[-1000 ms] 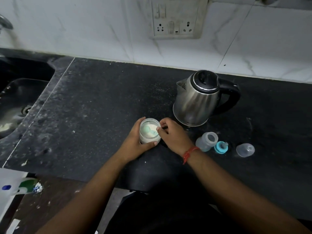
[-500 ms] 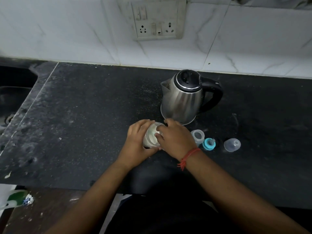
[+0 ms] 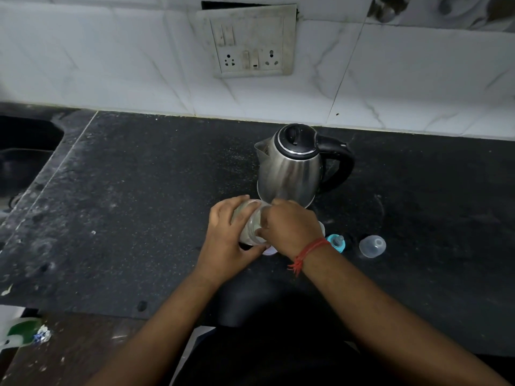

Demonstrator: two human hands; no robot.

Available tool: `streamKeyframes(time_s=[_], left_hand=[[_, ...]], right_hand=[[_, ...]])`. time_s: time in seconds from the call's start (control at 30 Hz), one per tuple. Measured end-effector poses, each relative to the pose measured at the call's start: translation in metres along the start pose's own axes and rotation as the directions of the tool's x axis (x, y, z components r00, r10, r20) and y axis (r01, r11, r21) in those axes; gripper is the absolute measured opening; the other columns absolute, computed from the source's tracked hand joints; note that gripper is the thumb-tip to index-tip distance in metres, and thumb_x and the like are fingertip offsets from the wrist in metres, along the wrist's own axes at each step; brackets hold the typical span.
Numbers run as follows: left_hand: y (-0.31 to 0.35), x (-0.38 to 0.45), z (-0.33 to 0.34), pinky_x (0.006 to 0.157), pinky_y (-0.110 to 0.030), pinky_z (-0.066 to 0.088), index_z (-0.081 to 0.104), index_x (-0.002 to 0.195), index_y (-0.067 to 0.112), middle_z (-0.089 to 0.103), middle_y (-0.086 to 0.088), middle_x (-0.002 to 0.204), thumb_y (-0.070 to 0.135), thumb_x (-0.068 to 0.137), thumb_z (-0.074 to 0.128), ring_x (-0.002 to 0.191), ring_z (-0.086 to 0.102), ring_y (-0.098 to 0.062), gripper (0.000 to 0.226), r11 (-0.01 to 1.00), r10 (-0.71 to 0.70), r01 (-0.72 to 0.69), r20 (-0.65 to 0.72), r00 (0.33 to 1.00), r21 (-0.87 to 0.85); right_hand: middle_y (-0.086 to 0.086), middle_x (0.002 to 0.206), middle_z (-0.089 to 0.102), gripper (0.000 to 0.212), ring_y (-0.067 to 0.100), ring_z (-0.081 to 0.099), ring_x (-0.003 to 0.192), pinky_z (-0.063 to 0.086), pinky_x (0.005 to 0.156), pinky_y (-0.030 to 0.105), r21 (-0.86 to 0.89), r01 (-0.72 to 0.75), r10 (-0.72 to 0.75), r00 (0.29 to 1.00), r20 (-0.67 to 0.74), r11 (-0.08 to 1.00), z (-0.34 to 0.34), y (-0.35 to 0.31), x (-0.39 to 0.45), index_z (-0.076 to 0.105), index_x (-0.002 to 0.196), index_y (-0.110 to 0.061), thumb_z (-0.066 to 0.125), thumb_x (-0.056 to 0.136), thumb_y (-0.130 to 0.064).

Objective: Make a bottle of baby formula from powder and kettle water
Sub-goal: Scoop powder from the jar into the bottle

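Note:
My left hand (image 3: 225, 235) grips a clear jar of white powder (image 3: 250, 221), tipped to the right on the black countertop (image 3: 139, 204). My right hand (image 3: 289, 227) covers the jar's mouth with its fingers curled in; the teal scoop inside is hidden. A steel kettle (image 3: 289, 171) with a black handle stands just behind the hands. Only a sliver of the baby bottle (image 3: 322, 227) shows past my right wrist. To its right lie the blue teat ring (image 3: 336, 242) and a clear cap (image 3: 372, 246).
A white lid (image 3: 269, 251) lies under the hands. The sink (image 3: 25, 151) is at the far left. A wall socket plate (image 3: 250, 48) sits on the white tiles above the kettle. The counter's front edge is close to my body.
The jar has gone from upright to tipped rightward in my left hand. My right hand has moved over its mouth and hides the scoop and most of the bottle. The view has shifted.

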State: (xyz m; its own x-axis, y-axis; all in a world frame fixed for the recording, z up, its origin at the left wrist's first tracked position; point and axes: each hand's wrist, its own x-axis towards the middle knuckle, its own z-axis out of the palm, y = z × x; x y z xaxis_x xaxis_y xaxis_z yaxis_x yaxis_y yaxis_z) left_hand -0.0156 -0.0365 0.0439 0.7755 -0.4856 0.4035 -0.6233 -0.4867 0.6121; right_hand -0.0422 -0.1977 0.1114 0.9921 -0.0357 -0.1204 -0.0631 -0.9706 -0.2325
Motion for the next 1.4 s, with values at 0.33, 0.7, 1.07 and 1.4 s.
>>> streamKeyframes(time_s=[0.33,0.7,1.07,1.4], left_hand=[[0.002,0.001,0.005,0.114,-0.013,0.022,0.047,0.144,0.026,0.045,0.003,0.149,0.048,0.074,0.084,0.137,0.039,-0.021,0.082,0.99,-0.116,0.115,-0.013,0.993,-0.084],[-0.004,0.0,0.003,0.115,-0.048,0.04,0.047,0.145,0.023,0.042,0.023,0.149,0.047,0.073,0.085,0.141,0.043,-0.011,0.085,0.93,-0.238,0.237,0.032,0.971,-0.282],[-0.006,0.006,0.0,0.117,-0.045,0.038,0.047,0.146,0.022,0.041,0.02,0.151,0.049,0.073,0.085,0.143,0.042,-0.011,0.087,0.949,-0.19,0.193,0.036,0.981,-0.25],[-0.01,0.007,0.0,0.119,-0.026,0.028,0.043,0.146,0.032,0.043,0.015,0.154,0.052,0.073,0.084,0.145,0.04,-0.01,0.087,0.972,-0.111,0.115,0.032,0.993,-0.207]], right_hand=[[-0.007,0.119,0.055,0.015,0.017,0.063,0.097,0.044,0.071,0.029,0.178,0.029,-0.01,0.994,-0.106,0.984,-0.001,0.008,-0.002,0.07,0.098,-0.02,0.063,0.093,-0.033],[-0.006,0.113,0.059,0.009,0.014,0.065,0.079,0.041,0.057,0.024,0.157,0.248,-0.176,0.912,-0.371,0.956,-0.006,0.018,-0.012,0.068,0.09,-0.017,0.071,0.088,-0.025],[-0.004,0.114,0.056,0.011,0.014,0.061,0.093,0.051,0.062,0.031,0.169,0.273,-0.207,0.921,-0.329,0.947,-0.01,0.024,-0.003,0.071,0.087,-0.016,0.074,0.088,-0.027],[0.002,0.127,0.053,0.01,0.017,0.061,0.099,0.056,0.065,0.035,0.099,0.289,-0.251,0.925,-0.287,0.952,-0.011,0.023,0.004,0.074,0.082,-0.014,0.074,0.085,-0.023]])
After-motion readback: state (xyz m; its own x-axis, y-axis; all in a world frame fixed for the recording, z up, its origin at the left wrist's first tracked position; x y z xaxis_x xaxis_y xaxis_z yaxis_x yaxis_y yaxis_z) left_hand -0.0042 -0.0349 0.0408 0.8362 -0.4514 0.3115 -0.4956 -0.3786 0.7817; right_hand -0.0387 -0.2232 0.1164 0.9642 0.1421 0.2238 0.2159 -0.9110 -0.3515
